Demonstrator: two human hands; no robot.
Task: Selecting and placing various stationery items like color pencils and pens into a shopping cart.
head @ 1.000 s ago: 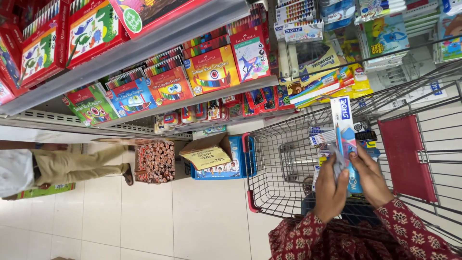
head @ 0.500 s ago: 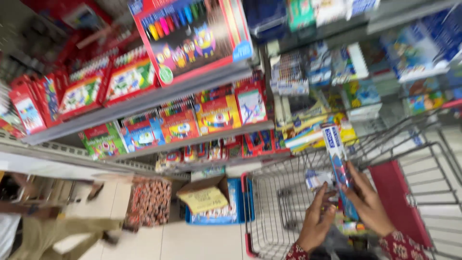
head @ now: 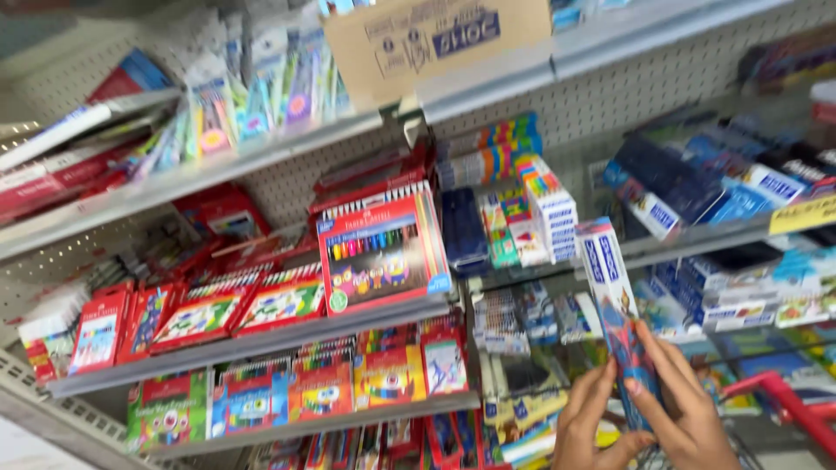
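Both hands sit low right in my view, in front of the store shelving. My left hand (head: 590,418) is clasped on the lower end of a long, narrow blue-and-white box (head: 618,313), fingers curled along its left edge. My right hand (head: 688,409) grips the same box from the right side, fingers laid across its lower front, thumb toward the bottom. The box stands nearly upright, tilted slightly to the left at the top, its upper end free and raised in front of the shelf edge; the lower part carries a red and blue printed figure, partly covered by my fingers. Just beside the right hand, at the lower right corner, I see the red handle of a shopping cart (head: 784,405). Behind the box, a grey metal shelf (head: 261,339) carries a large red coloured-pencil set (head: 383,252) standing on its edge, with smaller red pencil boxes (head: 209,309) leaning to its left. Further right, stacked blue-and-white packs (head: 723,187) lie on a higher shelf, blurred. A brown cardboard box (head: 435,39) sits on the top shelf, well apart from the hands.
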